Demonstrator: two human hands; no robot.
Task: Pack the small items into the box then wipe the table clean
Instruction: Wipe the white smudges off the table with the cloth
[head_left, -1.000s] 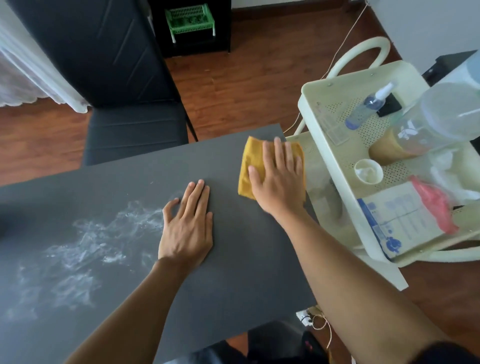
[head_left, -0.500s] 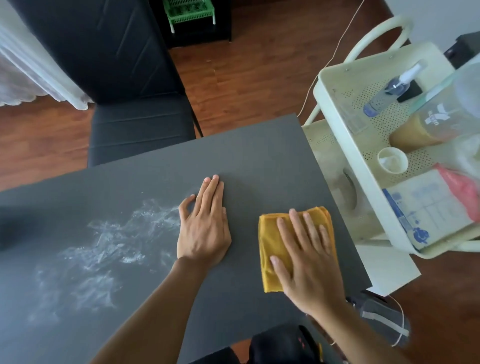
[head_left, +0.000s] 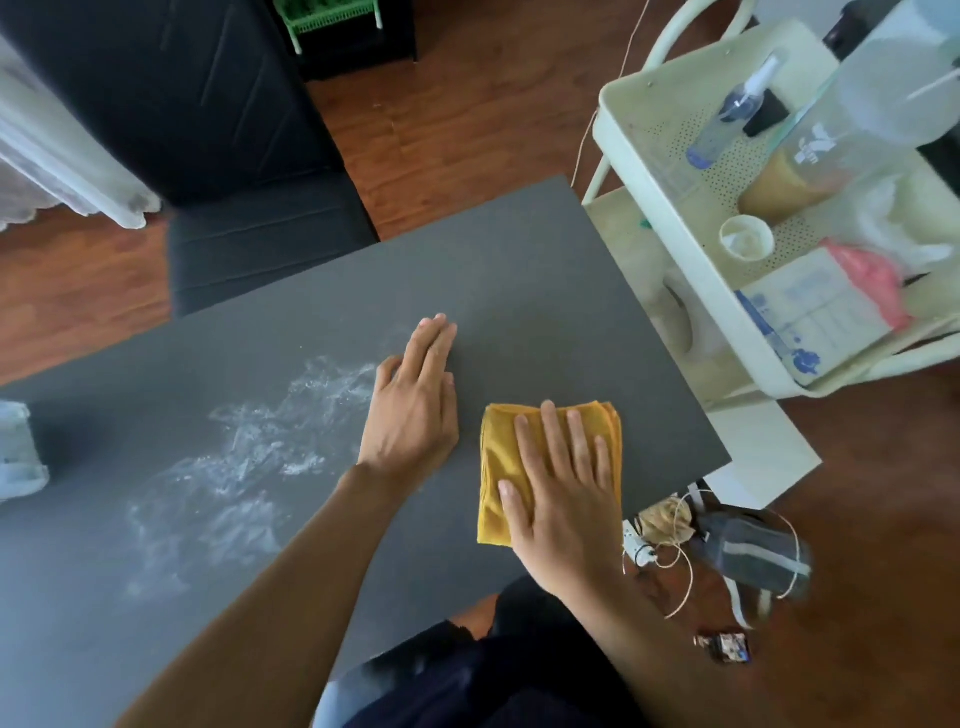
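1. Head view, looking down. Dark grey table (head_left: 519, 291) fills the middle and left of the frame.
2. Right hand (head_left: 563, 499) lies flat, fingers straight and slightly spread, palm pressing down on a folded yellow cloth (head_left: 496, 467). Nothing is gripped; the fingers are extended, not curled.
3. The cloth sits on the table near its right edge and close to the near edge. Its left strip and far corners show around the hand.
4. Left hand (head_left: 415, 405) rests flat on the bare table just beside the cloth, to its left, not touching it. Fingers straight and held together, thumb out to the side; it holds nothing.
5. White smeared residue (head_left: 234, 457) spreads over the table left of the left hand, reaching up to the thumb side of that hand.
6. At the far left edge of the table a pale translucent container (head_left: 15, 457) is partly cut off by the frame; I cannot tell what is in it.
7. Right of the table stands a cream cart (head_left: 649, 104) with a perforated top tray. On it: a spray bottle (head_left: 727, 114), a small white cup (head_left: 746, 237), a printed paper packet (head_left: 810, 317), a pink item (head_left: 867, 280).
8. Black chair (head_left: 223, 171) stands at the table's far side, on a wooden floor (head_left: 467, 104).
9. On the floor near the table's right corner: coiled cord (head_left: 670, 525) and a dark pouch (head_left: 753, 551).
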